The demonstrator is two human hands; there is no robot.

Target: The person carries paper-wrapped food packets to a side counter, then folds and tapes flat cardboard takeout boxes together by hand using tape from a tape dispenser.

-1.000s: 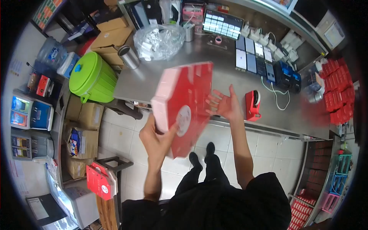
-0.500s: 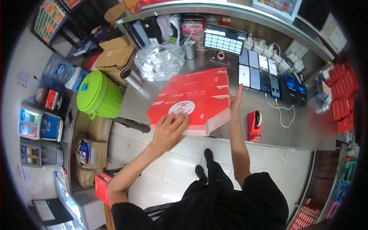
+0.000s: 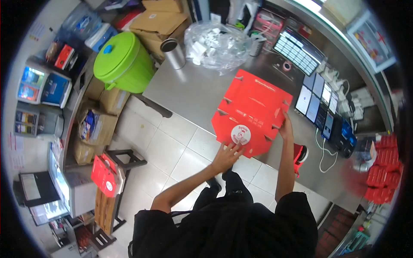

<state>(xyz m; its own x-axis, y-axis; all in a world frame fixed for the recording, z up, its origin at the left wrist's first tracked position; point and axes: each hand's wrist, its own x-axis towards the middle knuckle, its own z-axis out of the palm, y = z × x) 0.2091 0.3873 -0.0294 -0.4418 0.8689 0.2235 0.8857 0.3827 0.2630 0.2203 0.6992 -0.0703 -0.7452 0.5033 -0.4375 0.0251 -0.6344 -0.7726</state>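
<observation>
A red cardboard box (image 3: 258, 103) with cut corners and a round white logo lies at an angle over the front edge of the steel counter. Whether it rests on the counter is hard to tell. My right hand (image 3: 285, 127) is closed around its right edge, the thumb on top. My left hand (image 3: 228, 157) touches the front edge just below the logo, its fingers spread and stretched out. The underside of the box is hidden. Right of the box, a red tape dispenser (image 3: 299, 158) is partly covered by my right forearm.
On the steel counter (image 3: 172, 92) stand a metal tumbler (image 3: 173, 53), a clear plastic bag (image 3: 217, 47), a tablet (image 3: 300, 50) and several phones (image 3: 310, 99) with cables. A green bucket (image 3: 124, 64) is at the left. Another red box (image 3: 105, 174) sits on a wooden bench (image 3: 104, 210).
My view has turned, so the counter slants more. The box has swung round and shows its top more squarely. My left hand's fingers have spread along its front edge; my right hand keeps the right side.
</observation>
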